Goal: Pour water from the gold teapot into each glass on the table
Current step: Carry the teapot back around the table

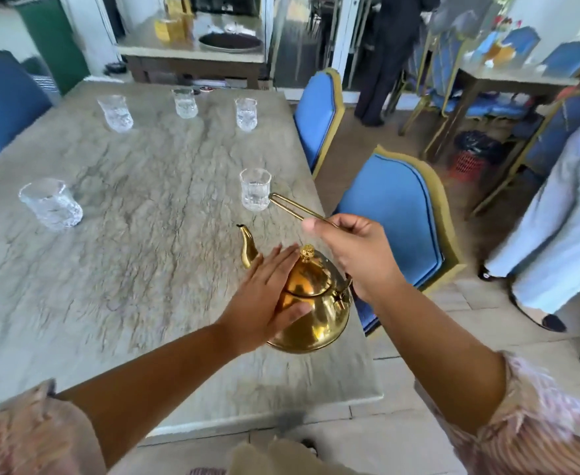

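Head view, right hand [357,255] grips wire handle (looped), bulbous polished gold teapot [311,303]

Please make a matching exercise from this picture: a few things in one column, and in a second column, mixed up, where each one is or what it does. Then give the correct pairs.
Things:
1. left hand
2. right hand
3. nearest glass
4. gold teapot

Places or states:
A. stands just beyond the spout, near the table's right edge
B. lies flat against the teapot's side and lid
C. grips the thin wire handle
D. sits between the two hands, spout pointing away from the person

Pairs: 1-B, 2-C, 3-A, 4-D
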Motion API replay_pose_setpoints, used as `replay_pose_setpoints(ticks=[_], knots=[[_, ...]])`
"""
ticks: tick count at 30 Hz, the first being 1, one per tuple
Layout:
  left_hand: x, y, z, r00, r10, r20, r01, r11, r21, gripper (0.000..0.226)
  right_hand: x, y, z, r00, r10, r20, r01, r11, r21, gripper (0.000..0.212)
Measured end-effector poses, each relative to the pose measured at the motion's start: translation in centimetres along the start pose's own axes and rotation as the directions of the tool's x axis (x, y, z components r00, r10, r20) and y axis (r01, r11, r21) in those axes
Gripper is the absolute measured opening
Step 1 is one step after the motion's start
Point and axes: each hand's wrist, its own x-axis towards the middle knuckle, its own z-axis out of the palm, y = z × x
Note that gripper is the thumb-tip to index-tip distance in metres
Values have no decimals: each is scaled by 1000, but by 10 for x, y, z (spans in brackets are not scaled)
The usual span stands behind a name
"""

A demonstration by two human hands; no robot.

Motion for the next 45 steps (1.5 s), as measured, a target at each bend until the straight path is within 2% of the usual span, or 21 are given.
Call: replay_pose_setpoints(ticks=[8,14,18,21,26,31,38,45], knots=[[46,30,11,981,-144,-129,156,984,86,81,49,-28,-34,982,30,188,-15,997,-82,36],[79,65,8,946,-234,-224,255,964,69,85,73,-55,-58,950,39,309,-35,999,-17,27],[103,78,11,913,-282,-296,321,943,92,85,101,-61,-70,921,39,387,-58,998,37,38],[120,84,19,877,-324,-355,392,910,138,88,121,-63,-80,886,51,462,-81,996,46,31],[145,99,33,792,-430,-434,541,823,173,90,152,-72,-94,811,55,582,-101,994,47,33],[172,106,34,724,-506,-468,633,758,160,91,190,-82,-102,767,34,640,-99,993,66,45],[218,92,28,740,-496,-454,634,741,223,91,242,-92,-105,744,11,668,-88,993,82,43],[285,67,22,741,-531,-411,655,706,270,95,316,-104,-104,734,9,679,-101,990,96,31]])
